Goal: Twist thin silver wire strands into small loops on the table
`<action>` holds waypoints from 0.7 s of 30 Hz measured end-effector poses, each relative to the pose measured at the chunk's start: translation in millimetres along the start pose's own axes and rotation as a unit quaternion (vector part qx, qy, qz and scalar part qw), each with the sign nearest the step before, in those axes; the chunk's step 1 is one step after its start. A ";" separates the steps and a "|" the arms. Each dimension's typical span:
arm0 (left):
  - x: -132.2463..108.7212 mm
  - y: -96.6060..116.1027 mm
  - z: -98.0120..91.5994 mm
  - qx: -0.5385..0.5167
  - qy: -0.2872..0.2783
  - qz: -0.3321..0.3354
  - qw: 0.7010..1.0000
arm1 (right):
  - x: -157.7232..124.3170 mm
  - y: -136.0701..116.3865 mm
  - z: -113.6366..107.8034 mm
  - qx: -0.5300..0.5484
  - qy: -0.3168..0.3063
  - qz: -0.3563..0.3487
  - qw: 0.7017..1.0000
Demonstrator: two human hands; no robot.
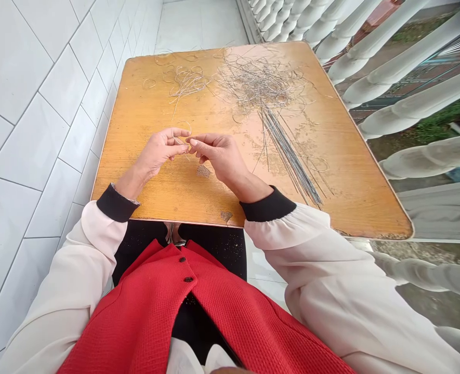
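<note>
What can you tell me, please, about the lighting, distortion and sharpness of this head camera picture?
In the head view, the light is soft and even, leaving only faint shadows under the left hand and right hand; wide-angle distortion bows the white balusters and slants the wall tiles; the wire tangle looks reasonably sharp, though its finest strands merge.

Balcony, apparently of a home: white tiled wall (30, 130) and floor (198, 26), white balusters (385, 78), greenery (440, 119) outside.
</note>
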State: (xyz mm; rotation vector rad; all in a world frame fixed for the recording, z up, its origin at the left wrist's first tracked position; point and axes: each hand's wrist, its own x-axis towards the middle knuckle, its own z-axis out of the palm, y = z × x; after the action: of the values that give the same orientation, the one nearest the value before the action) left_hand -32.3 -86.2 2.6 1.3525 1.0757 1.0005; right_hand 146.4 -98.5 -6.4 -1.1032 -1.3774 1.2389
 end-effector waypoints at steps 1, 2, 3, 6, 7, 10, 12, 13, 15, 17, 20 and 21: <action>-0.1 -0.3 0.7 0.006 -0.007 -0.001 1.000 | 0.5 0.7 0.1 -0.001 -0.001 -0.004 1.000; -0.3 -0.6 1.4 0.012 -0.012 -0.003 1.000 | 0.9 1.2 0.2 -0.002 -0.004 -0.005 1.000; -0.6 -0.9 2.0 0.017 -0.015 -0.005 1.000 | 1.2 1.6 0.5 -0.002 -0.008 -0.004 1.000; -1.9 -0.7 3.4 0.030 -0.020 -0.010 0.999 | 1.8 1.7 1.1 0.001 -0.020 0.005 1.000; -2.4 -0.1 3.9 0.033 -0.021 -0.013 0.999 | 2.1 1.6 1.3 0.000 -0.022 0.008 1.000; -4.1 2.1 5.6 0.034 -0.022 -0.023 0.999 | 3.3 1.4 1.9 0.002 -0.013 0.008 1.000; -5.2 3.6 6.8 0.033 -0.020 -0.023 0.999 | 4.2 1.3 1.8 0.019 -0.006 0.011 1.000; -5.6 4.1 7.2 0.033 -0.018 -0.020 0.999 | 4.5 1.2 1.4 0.032 -0.006 0.017 0.999; -6.1 4.7 7.6 0.035 -0.015 -0.010 0.999 | 5.0 0.7 -0.2 0.054 -0.015 0.036 0.998; -6.2 4.8 7.4 0.037 -0.017 -0.002 0.999 | 5.6 -0.1 -2.6 0.065 -0.034 0.058 0.996; -5.5 4.9 6.7 0.044 -0.022 0.003 0.999 | 7.1 -0.9 -5.9 0.062 -0.059 0.075 0.994; -5.3 5.0 6.6 0.047 -0.022 0.004 0.999 | 7.7 -1.0 -6.6 0.059 -0.061 0.074 0.994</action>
State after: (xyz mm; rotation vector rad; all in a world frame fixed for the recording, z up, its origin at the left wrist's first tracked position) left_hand -26.8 -92.9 7.3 1.4493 1.0969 0.9327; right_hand 151.7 -90.1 -4.5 -1.0778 -1.3120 1.4980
